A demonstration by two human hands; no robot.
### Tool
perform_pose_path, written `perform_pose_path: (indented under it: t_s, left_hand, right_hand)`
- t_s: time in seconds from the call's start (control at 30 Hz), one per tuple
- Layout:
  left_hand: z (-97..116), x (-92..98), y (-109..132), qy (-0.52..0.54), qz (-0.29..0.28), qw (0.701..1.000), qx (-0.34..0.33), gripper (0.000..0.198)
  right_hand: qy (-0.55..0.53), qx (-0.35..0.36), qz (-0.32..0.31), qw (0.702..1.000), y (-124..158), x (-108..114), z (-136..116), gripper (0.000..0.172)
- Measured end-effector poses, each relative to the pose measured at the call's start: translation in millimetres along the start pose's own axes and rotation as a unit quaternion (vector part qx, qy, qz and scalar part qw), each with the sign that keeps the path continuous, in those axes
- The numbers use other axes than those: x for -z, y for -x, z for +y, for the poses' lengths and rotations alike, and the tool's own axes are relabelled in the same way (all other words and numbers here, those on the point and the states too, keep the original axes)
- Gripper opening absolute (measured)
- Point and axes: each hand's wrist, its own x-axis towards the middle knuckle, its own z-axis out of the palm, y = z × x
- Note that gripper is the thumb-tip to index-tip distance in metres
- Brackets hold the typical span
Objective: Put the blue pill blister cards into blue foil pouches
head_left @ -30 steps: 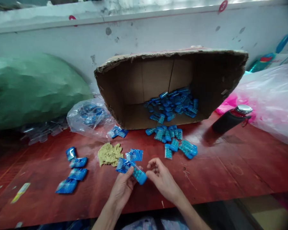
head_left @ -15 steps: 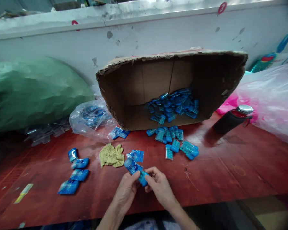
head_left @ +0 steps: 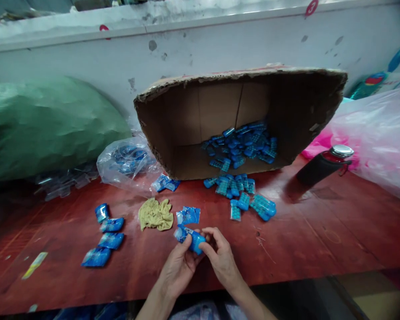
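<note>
The left hand [head_left: 179,263] grasps a blue packet [head_left: 194,240] with the thumb on top and the fingers beneath, a grip that appears to steady it. The right hand [head_left: 221,255] pinches the packet's right end between thumb and fingers, likely for fine control of that end; how much of the contents is covered cannot be told. The packet is above the near edge of the bench [head_left: 303,240], centred in front of the person. Flat wrappers [head_left: 188,215] lie just beyond it, presumably for short reach, beside a crumpled cloth [head_left: 155,214]. The carton [head_left: 220,106] rests with its mouth facing the person, apparently to give access to the small tubs inside; further loose tubs [head_left: 262,206] lie in front. Four filled pouches [head_left: 111,240] form a column to the left, seemingly set apart from the loose stock. The bottle [head_left: 320,166] stands well to the right, clear of the hands.
</note>
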Motion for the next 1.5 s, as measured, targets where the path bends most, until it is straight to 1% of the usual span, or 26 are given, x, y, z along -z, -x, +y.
perform_pose_path:
  t_s: [0.07, 0.1, 0.2, 0.23, 0.3, 0.37, 0.47, 0.53, 0.6, 0.73, 0.87, 1.0, 1.07, 1.17, 1.3, 1.4, 1.5]
  left_hand:
    - [-7, -1.7, -1, 0.001, 0.016, 1.000, -0.019, 0.011]
    - [-10, -2.3, -2, -0.004, 0.027, 0.999, -0.031, 0.011]
    - [-14, -3.0, -5, -0.029, 0.044, 0.998, -0.044, 0.016]
    - [-14, -3.1, -5, -0.034, 0.044, 0.998, -0.044, 0.017]
    - [-12, -2.8, -4, -0.040, 0.042, 0.997, -0.044, 0.016]
    - [-8, -2.2, -2, -0.042, 0.031, 0.998, -0.042, 0.014]
    - [1, -0.3, 0, -0.056, -0.024, 0.997, -0.037, 0.017]
    - [6, 1.2, 0, -0.078, -0.058, 0.994, -0.041, 0.019]
    - [8, 2.6, 0, -0.096, -0.067, 0.992, -0.043, 0.020]
    - [7, 3.5, -1, -0.091, -0.058, 0.993, -0.040, 0.017]
    - [7, 2.2, -1, -0.063, -0.053, 0.996, -0.032, 0.017]
    - [7, 0.9, -2, -0.076, -0.018, 0.996, -0.053, 0.015]
    - [6, 0.0, -2, -0.088, -0.004, 0.995, -0.050, 0.013]
    - [6, -1.1, -2, -0.073, -0.016, 0.997, -0.033, 0.014]
    - [8, 1.0, 0, -0.021, -0.040, 0.999, -0.012, 0.016]
    - [10, 5.6, 0, 0.007, -0.051, 0.999, 0.002, 0.019]
    - [9, 9.7, 0, -0.002, -0.054, 0.999, 0.006, 0.020]
  right_hand:
    - [0.006, -0.006, 0.026, 1.000, 2, -4, 4, 0.014]
    - [-0.008, -0.028, 0.027, 0.999, 3, -5, 6, 0.014]
    - [-0.113, -0.131, -0.016, 0.985, 2, -5, 13, 0.019]
    - [-0.147, -0.153, -0.032, 0.977, 1, -5, 14, 0.021]
    - [-0.189, -0.165, -0.048, 0.967, -1, -3, 15, 0.024]
    - [-0.214, -0.173, -0.043, 0.961, -2, -2, 13, 0.026]
    - [-0.247, -0.185, -0.033, 0.951, -4, 0, 8, 0.028]
    - [-0.252, -0.172, -0.049, 0.951, -5, 2, 5, 0.028]
    - [-0.249, -0.147, -0.062, 0.955, -5, 3, 5, 0.026]
    - [-0.223, -0.093, -0.046, 0.969, -6, 5, 7, 0.025]
    - [-0.189, -0.077, -0.043, 0.978, -4, 6, 6, 0.024]
    - [-0.113, -0.044, -0.038, 0.992, 0, 9, 1, 0.024]
    - [-0.075, -0.029, -0.032, 0.996, 2, 10, -2, 0.024]
    - [-0.053, -0.007, -0.024, 0.998, 2, 11, -6, 0.024]
    - [-0.060, 0.026, -0.020, 0.998, -1, 12, -10, 0.024]
    - [-0.065, 0.031, -0.031, 0.997, -3, 13, -11, 0.030]
    - [-0.072, 0.014, -0.038, 0.997, -4, 15, -9, 0.041]
